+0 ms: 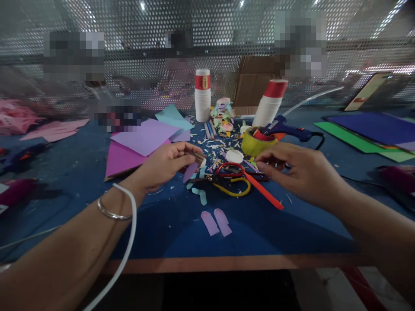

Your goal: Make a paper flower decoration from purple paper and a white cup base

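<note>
Head view: nearest me is the reddish-brown front edge (207,262) of the blue surface (155,237), and a little beyond it two small light-purple paper strips (210,223) lie side by side. A round silver bracelet (113,217) circles the person's left wrist. Farther in, the left hand (168,164) has its fingers closed on a small rounded purple paper piece (190,172); something thin and brownish by the fingertips is too unclear to name. Just right of that hand lie metal scissors with a yellow handle loop (238,188), beside a flat orange-red strip (264,191). The right hand (295,166) is bent, its fingers curled toward the thumb, and I can't tell whether they grip anything. Close behind it sit a yellow tape roll (251,142) and a dark blue glue gun (290,129). A white paper disc (234,156) lies between the hands, among coloured scraps. Beyond stand an upright stack of white paper cups (203,103) and a second, tilted white cup stack (267,108), before a perforated metal panel (139,41).
</note>
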Tool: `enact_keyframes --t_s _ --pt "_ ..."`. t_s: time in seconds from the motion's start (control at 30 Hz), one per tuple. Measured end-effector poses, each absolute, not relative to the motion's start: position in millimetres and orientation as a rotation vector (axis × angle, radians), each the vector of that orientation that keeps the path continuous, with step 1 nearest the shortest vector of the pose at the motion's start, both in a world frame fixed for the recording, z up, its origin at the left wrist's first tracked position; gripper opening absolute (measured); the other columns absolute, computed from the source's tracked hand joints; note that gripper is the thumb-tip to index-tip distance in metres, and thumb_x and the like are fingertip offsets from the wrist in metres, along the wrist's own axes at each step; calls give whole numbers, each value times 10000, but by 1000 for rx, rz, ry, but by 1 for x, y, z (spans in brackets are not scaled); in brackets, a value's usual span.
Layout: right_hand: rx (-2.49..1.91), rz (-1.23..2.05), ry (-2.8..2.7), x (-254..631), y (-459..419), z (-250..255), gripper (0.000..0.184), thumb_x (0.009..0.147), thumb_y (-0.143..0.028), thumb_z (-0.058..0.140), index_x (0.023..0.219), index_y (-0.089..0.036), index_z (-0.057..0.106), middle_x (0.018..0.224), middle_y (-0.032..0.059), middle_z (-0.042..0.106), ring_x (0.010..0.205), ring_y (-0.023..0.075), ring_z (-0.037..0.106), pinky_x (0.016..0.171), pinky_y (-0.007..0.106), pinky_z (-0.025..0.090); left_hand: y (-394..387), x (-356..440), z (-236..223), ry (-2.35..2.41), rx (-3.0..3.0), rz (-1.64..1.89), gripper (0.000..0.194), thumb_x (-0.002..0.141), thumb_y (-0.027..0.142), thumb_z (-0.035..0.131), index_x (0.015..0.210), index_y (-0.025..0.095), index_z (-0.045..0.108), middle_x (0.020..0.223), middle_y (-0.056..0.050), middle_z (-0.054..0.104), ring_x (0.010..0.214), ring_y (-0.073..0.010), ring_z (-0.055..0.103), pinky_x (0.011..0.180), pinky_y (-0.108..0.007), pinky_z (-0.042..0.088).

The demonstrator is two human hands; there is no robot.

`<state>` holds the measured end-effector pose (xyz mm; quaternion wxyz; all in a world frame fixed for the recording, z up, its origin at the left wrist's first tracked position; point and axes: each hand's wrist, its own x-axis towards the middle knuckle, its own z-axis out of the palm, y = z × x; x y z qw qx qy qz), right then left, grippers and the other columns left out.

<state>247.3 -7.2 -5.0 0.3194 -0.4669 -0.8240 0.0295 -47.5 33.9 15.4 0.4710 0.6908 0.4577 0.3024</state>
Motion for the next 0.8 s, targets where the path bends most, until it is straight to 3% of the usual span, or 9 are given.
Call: enact_keyframes --t_s 0.13,0.3,0.43,0.53,0.63,0.8 --pt "-1222 169 -2110 238 -4 0 130 904 -291 617 969 -198 679 840 29 704 637 141 616 578 282 490 21 -31 12 958 1210 776 258 908 210 599 1153 196 521 831 6 665 712 -134 667 686 -284 523" --pt "-1025 288 -2218 205 -8 8 239 927 -239 594 1156 -192 641 995 50 710 697 124 626 654 268 518 9 -23 14 824 1023 667 250 897 177 589 1129 213 505 760 17 638 644 -126 645 624 -261 502" --pt "-836 314 -2262 193 -6 11 156 947 -191 573 1077 -180 658 975 53 695 793 134 631 700 263 506 4 -18 14 753 964 570 178 896 175 595 1050 198 510 746 17 611 617 -110 612 629 -257 489" --pt "-812 355 -2296 194 -1 10 104 954 -195 572 967 -178 674 855 29 662 774 129 610 696 258 491 3 -19 12 819 1089 566 147 950 307 572 1029 195 519 832 -21 652 759 -150 652 726 -299 500" --pt "-889 435 -2314 196 4 6 100 938 -192 584 953 -185 682 814 11 650 713 116 587 648 244 473 5 -23 10 976 1487 677 258 967 442 544 998 187 568 952 -41 666 913 -174 629 833 -327 482" --pt "-961 562 -2291 196 9 2 113 932 -229 597 940 -171 694 796 5 655 666 100 589 595 223 458 9 -28 7 1118 1966 610 174 887 357 658 890 183 658 864 -15 677 795 -151 605 738 -291 457"
